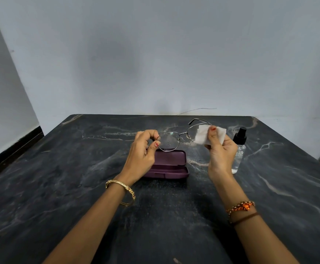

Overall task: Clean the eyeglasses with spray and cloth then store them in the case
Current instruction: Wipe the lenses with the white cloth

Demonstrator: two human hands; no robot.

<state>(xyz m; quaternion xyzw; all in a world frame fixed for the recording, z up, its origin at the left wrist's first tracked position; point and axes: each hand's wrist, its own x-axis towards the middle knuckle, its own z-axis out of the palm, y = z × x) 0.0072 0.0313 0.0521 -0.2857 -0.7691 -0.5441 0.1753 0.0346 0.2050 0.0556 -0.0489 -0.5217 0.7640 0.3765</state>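
Note:
Thin metal-framed eyeglasses [182, 133] hang above the table, their arms unfolded and pointing away from me. My left hand [143, 151] pinches the rim of the left lens. My right hand [221, 149] presses a white cloth [205, 135] around the right lens, thumb on top. A purple glasses case [171, 164] lies closed on the table just below the glasses, partly hidden by my left hand. A clear spray bottle [239, 147] with a black nozzle stands behind my right hand, partly covered by it.
The dark marbled table [79, 178] reaches a grey wall at the back. A thin wire [197, 109] lies along the wall just past the table's far edge.

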